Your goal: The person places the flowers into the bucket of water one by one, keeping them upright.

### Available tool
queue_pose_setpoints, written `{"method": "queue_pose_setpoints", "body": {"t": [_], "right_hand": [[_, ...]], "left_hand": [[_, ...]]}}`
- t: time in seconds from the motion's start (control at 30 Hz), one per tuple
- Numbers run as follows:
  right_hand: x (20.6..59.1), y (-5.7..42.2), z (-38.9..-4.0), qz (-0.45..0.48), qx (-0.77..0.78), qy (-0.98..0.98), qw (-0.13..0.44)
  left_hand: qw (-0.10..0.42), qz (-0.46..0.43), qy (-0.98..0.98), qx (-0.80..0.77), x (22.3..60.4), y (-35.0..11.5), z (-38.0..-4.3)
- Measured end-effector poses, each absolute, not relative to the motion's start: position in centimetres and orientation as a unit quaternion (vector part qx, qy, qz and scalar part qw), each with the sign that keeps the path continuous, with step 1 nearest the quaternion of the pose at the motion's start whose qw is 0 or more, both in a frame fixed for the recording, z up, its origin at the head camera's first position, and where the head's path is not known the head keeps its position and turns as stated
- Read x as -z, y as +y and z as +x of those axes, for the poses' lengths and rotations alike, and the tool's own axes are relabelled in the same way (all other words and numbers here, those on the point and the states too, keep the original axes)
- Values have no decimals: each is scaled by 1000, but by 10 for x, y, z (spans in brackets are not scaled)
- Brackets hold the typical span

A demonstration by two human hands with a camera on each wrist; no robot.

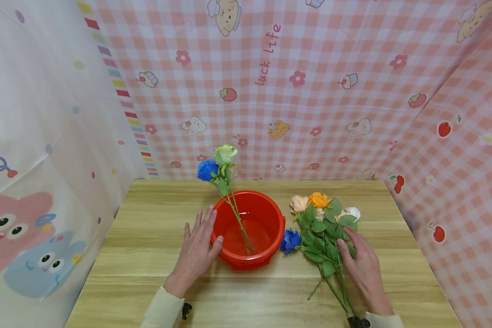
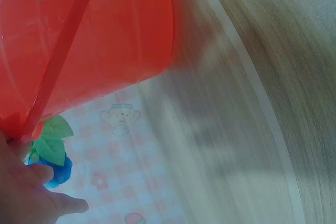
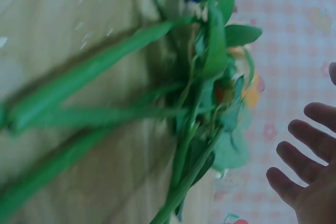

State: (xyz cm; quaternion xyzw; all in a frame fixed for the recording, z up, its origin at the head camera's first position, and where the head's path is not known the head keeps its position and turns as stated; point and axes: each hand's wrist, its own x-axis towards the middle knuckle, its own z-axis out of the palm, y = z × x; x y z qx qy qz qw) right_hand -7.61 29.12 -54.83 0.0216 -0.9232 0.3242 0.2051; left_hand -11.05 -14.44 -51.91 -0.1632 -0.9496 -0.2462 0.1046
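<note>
A red plastic bucket (image 1: 276, 243) stands on the table, with a blue rose (image 1: 207, 170) and a pale green rose (image 1: 226, 154) leaning out over its far left rim. My left hand (image 1: 197, 246) rests against the bucket's left side, fingers extended; the left wrist view shows the bucket wall (image 2: 115, 35) close by. On the right lies a bunch of cut roses: an orange rose (image 1: 319, 200), a peach rose (image 1: 299, 204), a white rose (image 1: 352, 212) and a blue rose (image 1: 290, 241). Over their leaves (image 1: 320, 241) is my right hand (image 1: 362, 264), fingers spread, holding nothing.
The wooden table (image 1: 147, 255) reaches back to a pink checked cloth (image 1: 246, 109). Green stems (image 1: 338, 294) point toward the front edge on the right. Small droplets or bits (image 1: 301, 300) lie near the stems. A pale cloth (image 1: 57, 114) hangs at the left.
</note>
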Motion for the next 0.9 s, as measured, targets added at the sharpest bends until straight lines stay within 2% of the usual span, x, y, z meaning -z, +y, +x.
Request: {"method": "queue_pose_setpoints", "body": {"t": [0.33, 0.73, 0.9], "right_hand": [[559, 312, -68, 10, -304, -938, 167], [575, 323, -62, -1, -300, -937, 177], [580, 327, -61, -18, -301, -939, 164]], "left_hand": [[97, -161, -951, 247, 518, -145, -111], [102, -160, -951, 244, 519, -144, -111], [101, -160, -951, 245, 519, -144, -111]]}}
